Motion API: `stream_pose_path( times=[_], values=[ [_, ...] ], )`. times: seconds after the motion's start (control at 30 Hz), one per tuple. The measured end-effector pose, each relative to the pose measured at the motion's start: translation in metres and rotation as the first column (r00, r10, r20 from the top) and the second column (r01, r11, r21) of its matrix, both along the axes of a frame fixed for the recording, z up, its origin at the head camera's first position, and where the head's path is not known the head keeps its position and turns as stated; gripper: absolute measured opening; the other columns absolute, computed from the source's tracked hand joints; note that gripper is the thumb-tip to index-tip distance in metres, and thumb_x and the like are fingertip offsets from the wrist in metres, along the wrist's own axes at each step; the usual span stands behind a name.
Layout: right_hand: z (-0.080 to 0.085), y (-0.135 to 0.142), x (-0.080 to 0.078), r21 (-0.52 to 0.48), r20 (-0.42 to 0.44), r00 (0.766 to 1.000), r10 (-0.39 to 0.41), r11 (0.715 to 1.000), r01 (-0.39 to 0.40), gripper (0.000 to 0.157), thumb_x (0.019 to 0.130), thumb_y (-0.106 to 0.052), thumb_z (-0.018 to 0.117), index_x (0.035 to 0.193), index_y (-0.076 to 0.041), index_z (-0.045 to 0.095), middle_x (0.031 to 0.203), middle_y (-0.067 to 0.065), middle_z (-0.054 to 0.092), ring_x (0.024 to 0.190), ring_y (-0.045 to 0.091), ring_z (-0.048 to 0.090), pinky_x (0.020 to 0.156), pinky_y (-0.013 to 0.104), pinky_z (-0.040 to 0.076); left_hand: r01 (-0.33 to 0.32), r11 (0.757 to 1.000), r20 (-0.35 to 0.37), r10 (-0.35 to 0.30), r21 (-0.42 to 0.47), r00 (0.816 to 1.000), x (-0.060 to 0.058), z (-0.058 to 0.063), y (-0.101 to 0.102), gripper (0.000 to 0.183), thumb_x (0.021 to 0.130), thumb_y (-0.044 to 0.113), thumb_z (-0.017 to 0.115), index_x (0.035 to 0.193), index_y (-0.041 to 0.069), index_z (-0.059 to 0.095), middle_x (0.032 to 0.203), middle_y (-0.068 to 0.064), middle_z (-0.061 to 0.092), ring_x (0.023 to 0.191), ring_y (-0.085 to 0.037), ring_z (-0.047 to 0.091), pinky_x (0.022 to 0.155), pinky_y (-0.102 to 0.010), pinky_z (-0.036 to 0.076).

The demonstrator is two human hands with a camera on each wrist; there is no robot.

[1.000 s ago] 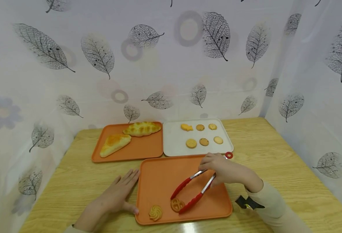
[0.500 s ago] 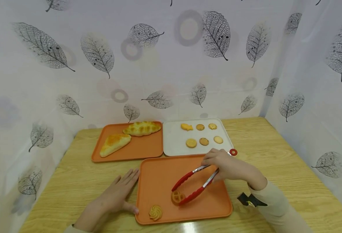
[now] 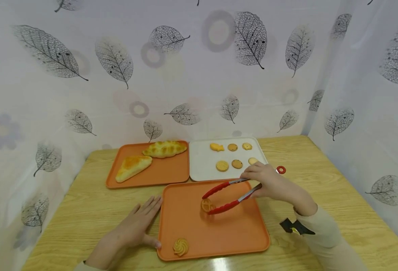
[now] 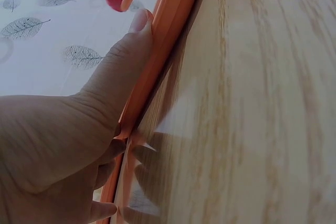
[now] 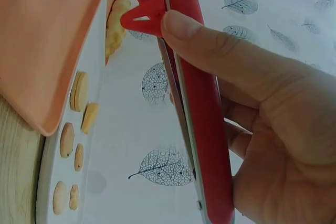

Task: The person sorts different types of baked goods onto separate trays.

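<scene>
My right hand (image 3: 271,182) grips red-and-silver tongs (image 3: 224,207) by their arms, seen up close as red grips (image 5: 202,114) in the right wrist view. Between the tongs' red tips is a brown pretzel-shaped cookie (image 3: 207,205), over the middle of the front orange tray (image 3: 233,237). A swirled round cookie (image 3: 180,247) lies in that tray's near left corner. My left hand (image 3: 136,226) lies along the tray's left side with its fingers straight. In the left wrist view its thumb (image 4: 123,64) presses on the tray's rim.
Behind stands a white tray (image 3: 202,171) with several small cookies, one a fish shape (image 3: 216,147). Left of it, another orange tray (image 3: 172,175) bears a triangular pastry (image 3: 133,168) and a braided bread (image 3: 165,149). A leaf-patterned curtain (image 3: 192,82) surrounds the wooden table (image 3: 321,188).
The right hand and tongs have moved away from me and slightly right, taking the pretzel-shaped cookie off the tray's near part. The left hand and the swirled cookie have stayed put.
</scene>
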State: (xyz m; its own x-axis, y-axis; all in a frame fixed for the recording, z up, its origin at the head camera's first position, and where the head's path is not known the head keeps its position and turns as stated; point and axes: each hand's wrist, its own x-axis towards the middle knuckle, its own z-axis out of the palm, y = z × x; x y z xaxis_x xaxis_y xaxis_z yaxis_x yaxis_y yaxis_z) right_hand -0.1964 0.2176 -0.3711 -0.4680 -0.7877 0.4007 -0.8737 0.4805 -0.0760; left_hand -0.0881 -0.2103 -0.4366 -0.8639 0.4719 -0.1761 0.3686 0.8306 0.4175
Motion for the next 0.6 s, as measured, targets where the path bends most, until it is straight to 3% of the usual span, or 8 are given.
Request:
stream_pose_path(
  times=[0.37, 0.6],
  values=[
    [-0.003, 0.006, -0.012, -0.065, -0.063, 0.987, -0.150, 0.987, 0.146, 0.059, 0.055, -0.017, 0.093, 0.109, -0.006, 0.070, 0.104, 0.007, 0.066, 0.096, 0.027, 0.059, 0.068, 0.042, 0.044, -0.014, 1.000, -0.001, 0.014, -0.001, 1.000, 0.000, -0.001, 0.004, 0.130, 0.062, 0.076, 0.065, 0.156, 0.003, 0.013, 0.163, -0.019, 0.013, 0.150, -0.040, 0.012, 0.112, -0.071, 0.019],
    [-0.007, 0.007, -0.021, -0.106, -0.016, 0.972, -0.235, 0.967, 0.232, 0.056, 0.061, -0.015, 0.091, 0.111, -0.005, 0.068, 0.108, 0.010, 0.065, 0.102, 0.030, 0.055, 0.073, 0.049, 0.039, -0.016, 1.000, 0.001, 0.016, -0.005, 1.000, -0.001, -0.004, 0.007, 0.129, 0.063, 0.075, 0.064, 0.156, 0.003, 0.012, 0.163, -0.018, 0.012, 0.151, -0.040, 0.011, 0.112, -0.071, 0.018]
  ],
)
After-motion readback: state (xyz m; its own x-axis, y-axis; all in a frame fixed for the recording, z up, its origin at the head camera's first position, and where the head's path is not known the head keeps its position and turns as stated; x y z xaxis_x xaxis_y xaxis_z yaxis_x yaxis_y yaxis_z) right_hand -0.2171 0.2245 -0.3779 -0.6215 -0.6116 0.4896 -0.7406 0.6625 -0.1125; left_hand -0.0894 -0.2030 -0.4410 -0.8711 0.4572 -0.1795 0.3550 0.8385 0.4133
